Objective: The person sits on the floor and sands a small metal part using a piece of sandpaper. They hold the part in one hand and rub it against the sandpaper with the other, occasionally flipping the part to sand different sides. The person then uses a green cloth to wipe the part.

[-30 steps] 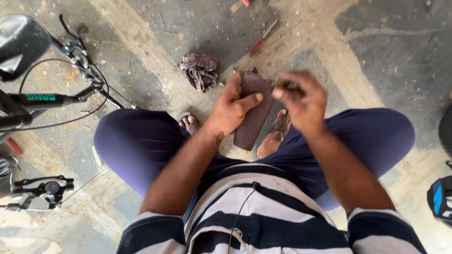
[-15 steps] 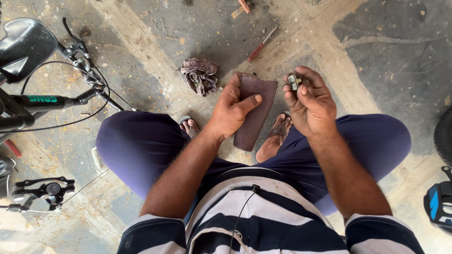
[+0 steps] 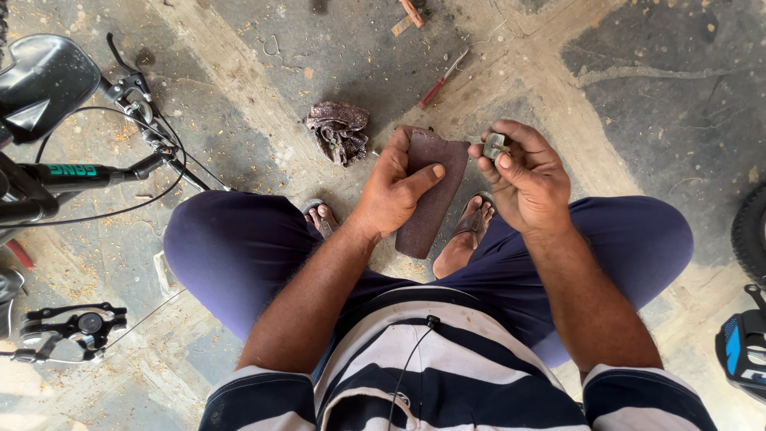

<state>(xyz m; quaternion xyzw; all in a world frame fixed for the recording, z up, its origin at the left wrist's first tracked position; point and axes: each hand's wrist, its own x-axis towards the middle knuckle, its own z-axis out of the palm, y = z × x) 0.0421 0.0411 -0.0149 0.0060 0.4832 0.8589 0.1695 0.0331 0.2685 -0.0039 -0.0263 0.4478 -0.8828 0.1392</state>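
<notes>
Sheet [image 3: 431,191] in left hand [image 3: 395,187], small part [image 3: 495,145] in right hand [image 3: 523,179] beside it; rag [image 3: 337,130] & screwdriver [image 3: 443,78] on floor beyond, bike handlebar [image 3: 80,172] at left.

Bare floor [image 3: 638,120] ahead-right gives passage; crumpled rag [image 3: 338,130], screwdriver [image 3: 441,80] ahead, bicycle handlebar [image 3: 96,172] block left edge.

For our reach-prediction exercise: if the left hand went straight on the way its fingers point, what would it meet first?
Probably the right hand holding a small grey part; the left hand already grips the brown sheet.
</notes>
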